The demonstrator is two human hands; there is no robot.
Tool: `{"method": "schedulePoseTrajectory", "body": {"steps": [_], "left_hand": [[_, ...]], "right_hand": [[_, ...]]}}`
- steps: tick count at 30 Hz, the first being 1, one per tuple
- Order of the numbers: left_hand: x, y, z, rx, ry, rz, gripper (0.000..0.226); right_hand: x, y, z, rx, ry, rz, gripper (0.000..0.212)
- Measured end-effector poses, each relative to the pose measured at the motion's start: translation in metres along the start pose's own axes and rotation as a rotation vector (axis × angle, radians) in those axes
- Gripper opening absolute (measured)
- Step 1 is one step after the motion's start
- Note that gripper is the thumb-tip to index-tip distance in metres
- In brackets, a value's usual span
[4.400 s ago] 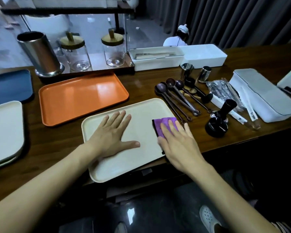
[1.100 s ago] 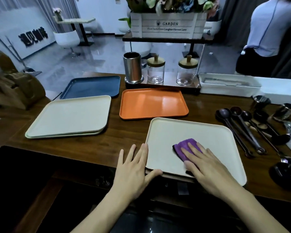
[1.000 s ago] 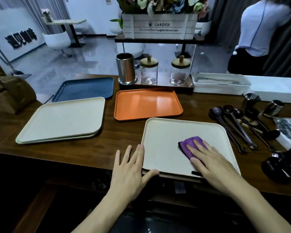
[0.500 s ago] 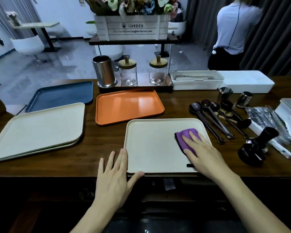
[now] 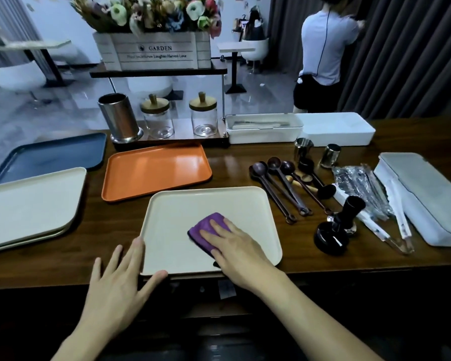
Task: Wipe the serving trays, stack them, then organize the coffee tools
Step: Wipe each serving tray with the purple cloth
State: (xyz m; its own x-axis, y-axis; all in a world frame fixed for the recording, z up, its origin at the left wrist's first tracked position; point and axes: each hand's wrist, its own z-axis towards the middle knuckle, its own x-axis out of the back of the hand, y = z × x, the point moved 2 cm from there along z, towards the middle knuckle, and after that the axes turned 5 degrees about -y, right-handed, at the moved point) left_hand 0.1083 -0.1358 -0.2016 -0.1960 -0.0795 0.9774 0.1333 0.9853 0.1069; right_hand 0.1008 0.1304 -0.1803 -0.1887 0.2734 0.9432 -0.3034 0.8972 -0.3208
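1. The right hand [image 5: 235, 247] lies flat, fingers extended, pressing a purple cloth [image 5: 206, 231] onto the cream tray [image 5: 172, 212]; nothing else lies in it.
2. The left hand [image 5: 117, 287] is open and spread at the tray's near left corner, thumb along its front edge.
3. The orange tray [image 5: 154, 170] and blue tray [image 5: 50, 157] hold nothing.
4. Two glass jars [image 5: 158, 121] look empty; the clear-lidded white box [image 5: 263, 127] holds something indistinct.
5. Spoons [image 5: 279, 188] lie loose on the counter [image 5: 94, 217], right of the tray.

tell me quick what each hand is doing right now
Left hand: open, fingers spread, braced at the cream tray's near-left corner.
Right hand: open, pressing the purple cloth flat on that tray.
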Motion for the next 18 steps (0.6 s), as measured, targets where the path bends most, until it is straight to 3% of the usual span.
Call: {"method": "schedulePoseTrajectory", "body": {"steps": [4,9,14,18], "left_hand": [[0.002,-0.002,0.000,0.030,-0.056,0.026,0.109],[0.006,-0.002,-0.002,0.052,-0.098,-0.009,0.103],[0.020,0.002,0.004,0.075,-0.174,0.029,0.122],[0.034,0.018,0.039,0.024,-0.065,-0.002,0.131]], "right_hand": [[0.006,0.014,-0.008,0.024,0.001,-0.044,0.058],[0.013,0.046,-0.026,-0.074,0.111,-0.149,0.065],[0.013,0.050,-0.031,-0.136,0.090,-0.197,0.071],[0.016,0.049,-0.030,-0.153,0.060,-0.171,0.070]]}}
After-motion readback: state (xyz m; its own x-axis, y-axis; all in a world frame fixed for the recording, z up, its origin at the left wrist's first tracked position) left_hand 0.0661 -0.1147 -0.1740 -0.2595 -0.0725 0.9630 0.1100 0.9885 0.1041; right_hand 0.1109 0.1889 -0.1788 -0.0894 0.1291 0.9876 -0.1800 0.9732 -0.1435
